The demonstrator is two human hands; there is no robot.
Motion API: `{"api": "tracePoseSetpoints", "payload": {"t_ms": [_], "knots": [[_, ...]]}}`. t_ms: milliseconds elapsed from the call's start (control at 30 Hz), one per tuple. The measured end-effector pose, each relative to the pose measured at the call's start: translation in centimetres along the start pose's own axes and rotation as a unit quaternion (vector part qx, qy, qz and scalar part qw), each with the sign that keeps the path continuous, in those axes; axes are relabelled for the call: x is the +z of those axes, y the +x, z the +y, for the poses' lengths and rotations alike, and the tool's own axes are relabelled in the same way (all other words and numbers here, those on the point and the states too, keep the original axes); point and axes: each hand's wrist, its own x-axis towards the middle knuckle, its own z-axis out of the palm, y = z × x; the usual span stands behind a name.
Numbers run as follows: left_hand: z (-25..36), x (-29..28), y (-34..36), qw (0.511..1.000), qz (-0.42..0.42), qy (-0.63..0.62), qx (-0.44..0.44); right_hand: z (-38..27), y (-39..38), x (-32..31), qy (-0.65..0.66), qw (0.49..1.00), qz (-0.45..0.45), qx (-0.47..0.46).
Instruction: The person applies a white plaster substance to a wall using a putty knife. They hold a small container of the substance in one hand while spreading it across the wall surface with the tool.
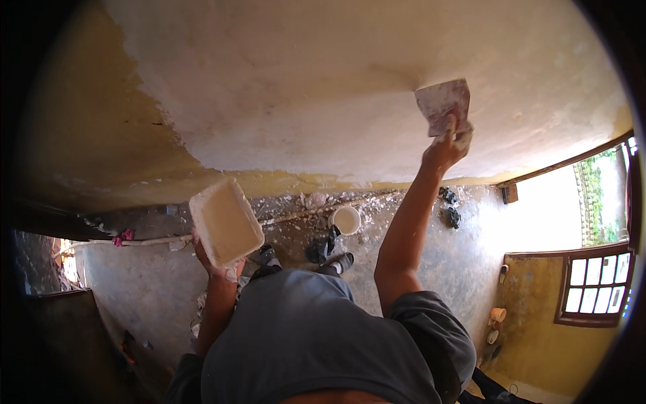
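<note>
Blade [441, 101] flat, grey-brown, white-smeared; tray [204, 231] rectangular, cream-coloured, rough-edged.

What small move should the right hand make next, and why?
Probably a short stroke of the flat blade along the wall: the right hand holds it at the pale coating, apparently in contact, while the left hand holds the tray lower.

Flat, stained blade [441, 101], tilted, its far edge against the wall [289, 87] toward the right; the wall is pale-coated, yellowish at its left and along its lower edge. Rectangular cream tray [239, 253], rim smeared, held open side up, overlapping that lower edge in view.
</note>
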Motion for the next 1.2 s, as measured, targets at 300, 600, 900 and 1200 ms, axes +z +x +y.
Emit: {"api": "tracePoseSetpoints", "payload": {"t_ms": [300, 600, 900, 1200], "knots": [[0.2, 0.3, -0.1, 1.000, 0.013, -0.006, -0.008, 0.6, -16.8, 5.0, -0.181, 0.902, -0.283, -0.271], [0.0, -0.6, 0.2, 1.000, -0.018, 0.012, 0.011, 1.6, -13.1, 7.7, -0.189, 0.922, -0.236, -0.241], [0.0, 0.8, 0.0, 0.997, -0.071, -0.015, -0.013, 2.3, -0.7, 1.0, -0.272, 0.940, -0.116, -0.168], [-0.1, 1.9, 0.1, 0.997, -0.065, 0.021, -0.027, 7.3, 2.2, -6.3, 0.350, 0.896, 0.044, 0.270]]}}
